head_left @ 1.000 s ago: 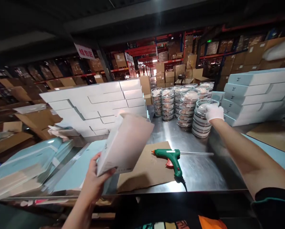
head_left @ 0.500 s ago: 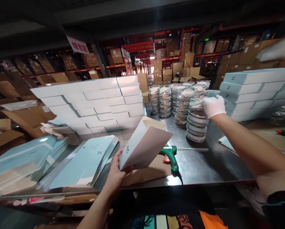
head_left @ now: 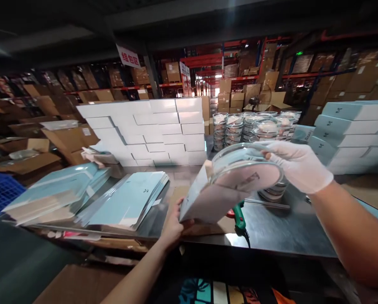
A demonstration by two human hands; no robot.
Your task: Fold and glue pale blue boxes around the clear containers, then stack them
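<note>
My bare left hand (head_left: 173, 219) grips the lower left side of an open cardboard box (head_left: 204, 202), held tilted above the metal table. Its thumb lies across the near bottom edge. In my white-gloved right hand (head_left: 298, 162) is a round clear plastic container (head_left: 248, 169), tipped on its side at the box's open top. The container's far left part is at or inside the opening; how deep, I cannot tell. Behind the box lies a green glue gun (head_left: 239, 217), partly covered. Stacks of similar containers (head_left: 235, 126) stand beyond my right hand.
Flat light-blue box blanks (head_left: 128, 198) lie left of my hand, with a second pile (head_left: 58, 190) farther left. A wall of white boxes (head_left: 153, 131) stands behind; more finished boxes (head_left: 350, 126) are stacked at right. A blue crate (head_left: 3, 194) shows at far left.
My right hand has taken a round container from the stack and brought it left and nearer, to the box's opening. My left hand still holds the box. The view has turned left.
</note>
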